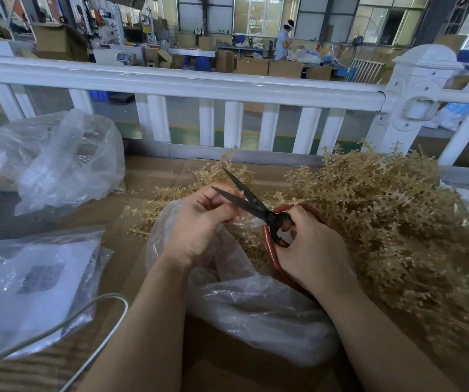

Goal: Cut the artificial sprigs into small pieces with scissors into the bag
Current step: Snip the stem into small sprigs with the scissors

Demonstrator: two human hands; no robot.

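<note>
My right hand (309, 250) grips the scissors (256, 206) by the red-brown handle loops, frame centre, blades parted and pointing to the upper left. My left hand (199, 222) has its fingers curled at the blades, pinching what I take to be a sprig piece; the piece itself is hidden by the fingers, so I can't confirm it. Both hands sit right over the open clear plastic bag (256, 301) at centre bottom, with some cut bits visible inside through the plastic. The big pile of tan artificial sprigs (383, 210) fills the right of the frame on the cardboard-covered bench (148, 176), a few loose ones just above my hands.

To do this cut well: keep the stem deep in the blades near the pivot, fingertips clear of the edge, cut short lengths, hold over the bag mouth so pieces drop in rather than onto the cardboard. Risk: bits flicking off past the bag rim.

Other clear bags lie at upper left (58, 154) and lower left (30, 292).
</note>
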